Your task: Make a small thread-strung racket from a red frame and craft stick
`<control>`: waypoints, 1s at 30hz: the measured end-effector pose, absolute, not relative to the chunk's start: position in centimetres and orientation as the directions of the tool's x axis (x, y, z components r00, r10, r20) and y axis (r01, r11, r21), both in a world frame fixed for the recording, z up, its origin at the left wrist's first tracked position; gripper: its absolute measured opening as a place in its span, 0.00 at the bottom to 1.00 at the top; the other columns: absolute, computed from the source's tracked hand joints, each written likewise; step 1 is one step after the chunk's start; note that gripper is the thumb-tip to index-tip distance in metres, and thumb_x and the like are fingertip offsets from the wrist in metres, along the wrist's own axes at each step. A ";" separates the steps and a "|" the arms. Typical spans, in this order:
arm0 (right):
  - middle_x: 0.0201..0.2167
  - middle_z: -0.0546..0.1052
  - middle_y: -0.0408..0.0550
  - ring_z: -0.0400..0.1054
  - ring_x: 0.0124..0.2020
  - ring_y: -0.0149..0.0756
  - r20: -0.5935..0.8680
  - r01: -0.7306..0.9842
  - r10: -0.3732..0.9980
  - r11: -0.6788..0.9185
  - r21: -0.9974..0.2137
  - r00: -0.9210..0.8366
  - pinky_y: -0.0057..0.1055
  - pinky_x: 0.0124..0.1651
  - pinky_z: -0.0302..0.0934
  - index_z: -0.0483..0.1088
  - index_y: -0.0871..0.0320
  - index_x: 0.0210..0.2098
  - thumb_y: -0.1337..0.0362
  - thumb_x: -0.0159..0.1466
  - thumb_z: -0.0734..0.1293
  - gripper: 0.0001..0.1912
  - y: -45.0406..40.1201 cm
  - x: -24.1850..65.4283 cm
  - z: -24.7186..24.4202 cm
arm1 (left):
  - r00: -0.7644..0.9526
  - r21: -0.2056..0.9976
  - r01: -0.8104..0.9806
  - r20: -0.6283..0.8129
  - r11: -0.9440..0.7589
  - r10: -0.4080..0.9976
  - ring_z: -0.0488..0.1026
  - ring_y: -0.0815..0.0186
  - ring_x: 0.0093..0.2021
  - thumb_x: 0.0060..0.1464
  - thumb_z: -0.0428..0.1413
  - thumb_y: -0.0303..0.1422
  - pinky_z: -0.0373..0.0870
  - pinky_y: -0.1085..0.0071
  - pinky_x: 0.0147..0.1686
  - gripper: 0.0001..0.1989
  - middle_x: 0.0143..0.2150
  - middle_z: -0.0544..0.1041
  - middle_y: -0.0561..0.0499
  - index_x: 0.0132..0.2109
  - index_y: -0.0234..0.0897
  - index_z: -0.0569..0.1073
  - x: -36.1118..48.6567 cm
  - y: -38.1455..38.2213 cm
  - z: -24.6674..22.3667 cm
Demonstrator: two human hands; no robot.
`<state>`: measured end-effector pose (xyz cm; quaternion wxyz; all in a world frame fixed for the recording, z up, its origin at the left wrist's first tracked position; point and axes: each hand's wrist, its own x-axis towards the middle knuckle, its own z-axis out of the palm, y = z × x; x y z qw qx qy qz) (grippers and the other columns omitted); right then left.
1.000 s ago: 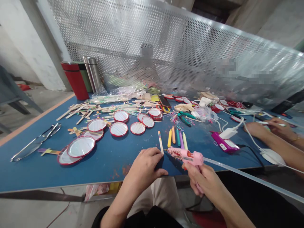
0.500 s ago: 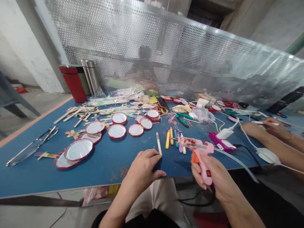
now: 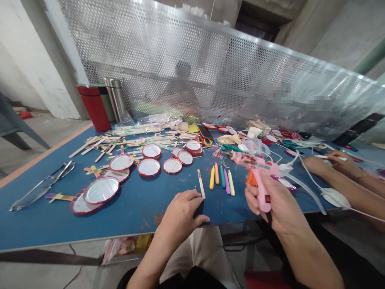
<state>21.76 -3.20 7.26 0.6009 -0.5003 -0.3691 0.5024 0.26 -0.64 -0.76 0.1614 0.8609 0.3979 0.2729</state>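
– While the right hand (image 3: 272, 196) has the pink glue gun (image 3: 257, 172), what's the left hand (image 3: 187, 206) on? Clock centred on left hand, 12 = away from wearer.

– Fingertips touch the near end of the painted stick (image 3: 200, 184). Thumb spread out to the side. Can't tell how hard it presses.

– Stick position?

– Flat on the blue table (image 3: 180, 184), 1 o'clock. Colour bands on the far half.

– Right hand grip?

– Fingers wrapped round the gun's handle. Gun at 2, held up over the table, nozzle aimed toward 10, well apart from the stick. Clear glue rod (image 3: 306, 194) trails off its back, between 4 and 5.

– In between?

– Five crayons (image 3: 222, 177) side by side, near 2: yellow, orange, teal, purple, pale yellow.

– Rest?

– Red-rimmed discs (image 3: 148, 167) from 9 to 11, some overlapping. Loose sticks (image 3: 141, 139) heaped behind them, around 11. Glasses (image 3: 42, 186) at 9. Red flask (image 3: 95, 108) between 10 and 11, steel flask (image 3: 114, 98) near it. Co-worker's hands (image 3: 315, 165) between 2 and 3.
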 end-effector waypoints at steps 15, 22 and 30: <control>0.18 0.71 0.44 0.62 0.13 0.26 -0.196 -0.181 0.746 -0.103 -0.978 0.636 0.17 0.10 0.53 0.71 0.62 0.31 0.56 0.62 0.67 0.14 -0.6 28.7 6.3 | 0.520 0.449 0.611 0.393 -0.652 0.758 0.72 0.52 0.52 0.47 0.65 0.39 0.72 0.54 0.50 0.20 0.49 0.77 0.43 0.47 0.35 0.76 0.1 -0.5 -1.1; 0.16 0.71 0.43 0.63 0.13 0.25 -0.295 -0.212 0.751 -0.209 -0.955 0.591 0.18 0.12 0.57 0.71 0.62 0.31 0.63 0.63 0.67 0.08 -0.1 29.0 3.5 | 0.496 0.391 0.657 0.420 -0.645 0.760 0.71 0.46 0.54 0.48 0.64 0.40 0.72 0.50 0.49 0.20 0.48 0.78 0.40 0.46 0.32 0.76 0.3 0.0 -1.6; 0.11 0.64 0.37 0.55 0.09 0.22 -0.276 -0.191 0.823 -0.207 -0.960 0.496 0.19 0.09 0.51 0.68 0.62 0.24 0.61 0.56 0.74 0.13 0.4 29.2 3.2 | 0.479 0.393 0.679 0.405 -0.621 0.779 0.70 0.48 0.54 0.47 0.65 0.39 0.71 0.51 0.49 0.19 0.48 0.78 0.41 0.46 0.35 0.76 0.3 -0.1 -1.6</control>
